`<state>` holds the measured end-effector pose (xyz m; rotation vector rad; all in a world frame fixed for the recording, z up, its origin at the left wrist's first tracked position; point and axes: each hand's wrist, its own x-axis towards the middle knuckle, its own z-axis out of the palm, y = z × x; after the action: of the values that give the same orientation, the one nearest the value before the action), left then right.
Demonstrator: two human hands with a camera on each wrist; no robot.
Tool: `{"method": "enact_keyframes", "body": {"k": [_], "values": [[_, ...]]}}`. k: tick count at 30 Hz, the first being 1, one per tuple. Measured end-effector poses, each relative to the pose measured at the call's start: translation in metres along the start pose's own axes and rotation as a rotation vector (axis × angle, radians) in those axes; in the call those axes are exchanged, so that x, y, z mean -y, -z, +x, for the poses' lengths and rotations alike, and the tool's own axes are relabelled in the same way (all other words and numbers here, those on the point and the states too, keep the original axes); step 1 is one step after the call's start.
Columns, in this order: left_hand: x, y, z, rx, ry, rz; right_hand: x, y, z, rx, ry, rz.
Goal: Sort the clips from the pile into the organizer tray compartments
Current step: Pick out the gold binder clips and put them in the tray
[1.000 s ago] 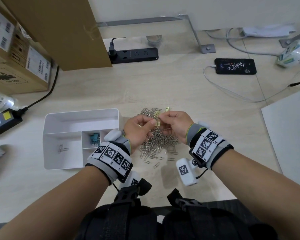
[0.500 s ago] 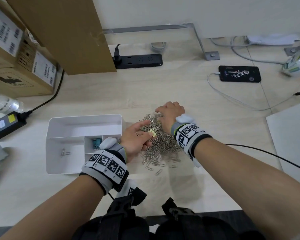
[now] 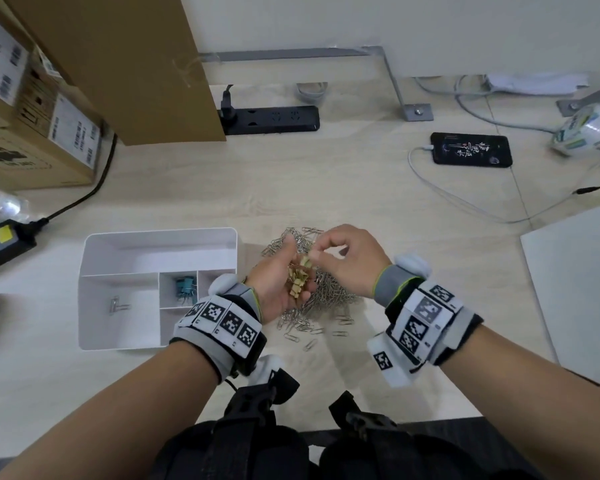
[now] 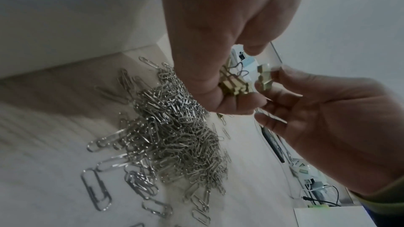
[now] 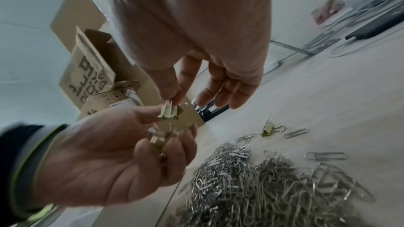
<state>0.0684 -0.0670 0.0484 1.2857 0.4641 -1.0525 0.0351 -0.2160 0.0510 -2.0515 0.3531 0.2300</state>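
Note:
My left hand (image 3: 284,275) is cupped palm up over the pile of silver paper clips (image 3: 326,294) and holds several gold binder clips (image 3: 298,280). My right hand (image 3: 315,255) pinches one more gold binder clip (image 5: 168,113) by its wire handles, right at the left hand's fingertips. The left wrist view shows that pinched gold clip (image 4: 264,78) beside the held bunch (image 4: 234,85). The white organizer tray (image 3: 160,237) sits to the left; teal binder clips (image 3: 184,289) lie in a small compartment and a silver clip (image 3: 118,304) in the left one.
One gold binder clip (image 5: 270,129) lies on the table at the pile's far edge. Loose paper clips (image 3: 300,336) are scattered toward me. Cardboard boxes (image 3: 32,116), a power strip (image 3: 274,119) and a charging phone (image 3: 471,149) stand farther back; a white sheet (image 3: 575,289) lies at right.
My right hand has come back from the far side of the pile with a gold binder clip to the left hand. My left hand has turned palm up, showing several gold clips.

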Motion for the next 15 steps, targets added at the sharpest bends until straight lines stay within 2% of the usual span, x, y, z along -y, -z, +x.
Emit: {"method": "enact_keyframes", "body": {"k": [2,4,6,8,11,15], "values": [[0.0,-0.003,0.0,0.009,-0.007,0.035,-0.001,-0.006,-0.006,0.049,0.039,0.021],[-0.001,-0.006,0.0,-0.009,-0.016,0.072,-0.004,-0.005,-0.003,-0.016,0.048,0.059],[-0.001,-0.003,0.0,-0.025,-0.011,0.09,-0.015,0.003,0.01,-0.152,-0.027,0.061],[0.0,0.001,-0.001,-0.017,-0.006,0.087,-0.029,0.014,0.027,-0.222,-0.142,-0.112],[0.003,0.008,-0.005,0.028,-0.003,0.07,-0.045,0.017,0.046,-0.123,-0.277,-0.418],[0.008,0.018,-0.015,0.099,0.007,0.09,-0.043,0.007,0.06,-0.16,-0.358,-0.375]]}}
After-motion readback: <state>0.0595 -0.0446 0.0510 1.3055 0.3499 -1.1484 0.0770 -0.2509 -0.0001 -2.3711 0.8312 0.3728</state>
